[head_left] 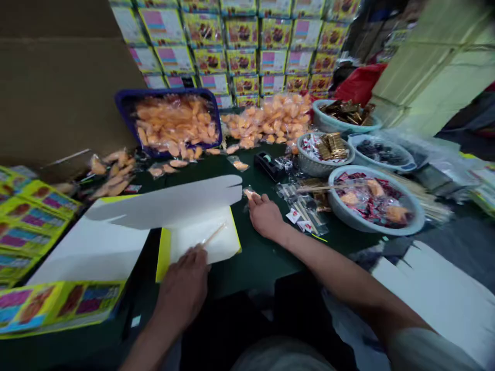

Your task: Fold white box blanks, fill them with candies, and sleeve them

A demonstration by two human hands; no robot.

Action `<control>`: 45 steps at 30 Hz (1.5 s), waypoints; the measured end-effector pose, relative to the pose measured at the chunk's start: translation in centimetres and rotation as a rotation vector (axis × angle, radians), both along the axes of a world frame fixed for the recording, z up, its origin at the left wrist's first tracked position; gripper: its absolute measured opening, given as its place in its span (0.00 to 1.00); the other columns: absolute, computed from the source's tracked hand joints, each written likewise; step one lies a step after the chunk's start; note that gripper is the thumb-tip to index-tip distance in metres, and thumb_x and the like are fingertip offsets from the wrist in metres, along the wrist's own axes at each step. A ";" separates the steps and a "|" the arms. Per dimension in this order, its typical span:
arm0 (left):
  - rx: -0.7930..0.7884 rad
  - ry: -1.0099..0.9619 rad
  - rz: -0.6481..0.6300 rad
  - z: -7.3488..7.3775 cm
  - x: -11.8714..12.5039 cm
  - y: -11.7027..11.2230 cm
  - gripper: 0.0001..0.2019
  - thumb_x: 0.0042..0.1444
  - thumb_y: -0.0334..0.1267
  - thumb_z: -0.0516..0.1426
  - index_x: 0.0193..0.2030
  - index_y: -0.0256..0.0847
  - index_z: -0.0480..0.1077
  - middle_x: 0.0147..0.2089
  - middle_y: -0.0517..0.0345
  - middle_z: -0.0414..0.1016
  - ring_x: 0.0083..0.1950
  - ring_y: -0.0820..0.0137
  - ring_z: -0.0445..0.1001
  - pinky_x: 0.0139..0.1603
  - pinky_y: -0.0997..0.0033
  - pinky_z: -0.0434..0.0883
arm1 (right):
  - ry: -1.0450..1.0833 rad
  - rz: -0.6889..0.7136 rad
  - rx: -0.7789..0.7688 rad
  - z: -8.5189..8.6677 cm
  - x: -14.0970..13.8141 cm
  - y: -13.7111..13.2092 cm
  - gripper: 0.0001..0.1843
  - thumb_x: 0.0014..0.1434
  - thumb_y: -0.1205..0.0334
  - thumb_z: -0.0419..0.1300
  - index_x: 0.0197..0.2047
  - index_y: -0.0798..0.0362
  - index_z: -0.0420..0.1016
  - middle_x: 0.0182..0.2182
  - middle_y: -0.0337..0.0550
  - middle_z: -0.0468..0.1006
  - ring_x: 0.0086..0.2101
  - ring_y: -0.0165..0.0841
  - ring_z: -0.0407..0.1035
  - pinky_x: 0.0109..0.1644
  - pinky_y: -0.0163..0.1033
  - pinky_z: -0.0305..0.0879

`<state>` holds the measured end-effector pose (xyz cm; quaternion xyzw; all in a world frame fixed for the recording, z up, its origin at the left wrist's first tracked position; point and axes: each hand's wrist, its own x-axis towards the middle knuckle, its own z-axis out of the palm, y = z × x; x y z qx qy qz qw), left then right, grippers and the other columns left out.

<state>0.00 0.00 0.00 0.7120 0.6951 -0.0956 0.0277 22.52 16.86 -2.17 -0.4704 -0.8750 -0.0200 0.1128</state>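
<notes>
My left hand is closed at the near edge of an open box with a white inside and yellow sides. From its fingertips a thin wooden stick points into the box; the gripped end is hidden. The white lid stands raised behind. To the right, my right hand has its fingers curled down on a small clear packet with an orange piece in it, at the tabletop. Motion blurs both hands slightly.
A purple tray and a heap hold wrapped orange pieces. A black tape dispenser stands before them. Bowls of packets, including a blue bowl, line the right. Printed yellow boxes stand left; more are stacked behind.
</notes>
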 end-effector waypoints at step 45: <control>0.523 -0.315 -0.129 -2.4 0.9 -2.1 0.08 0.69 0.31 0.55 0.49 0.41 0.76 0.52 0.46 0.81 0.61 0.52 0.75 0.66 0.43 0.67 | 0.135 0.635 -0.172 4.2 -12.1 0.6 0.15 0.68 0.74 0.54 0.47 0.52 0.80 0.45 0.46 0.82 0.49 0.40 0.67 0.49 0.43 0.59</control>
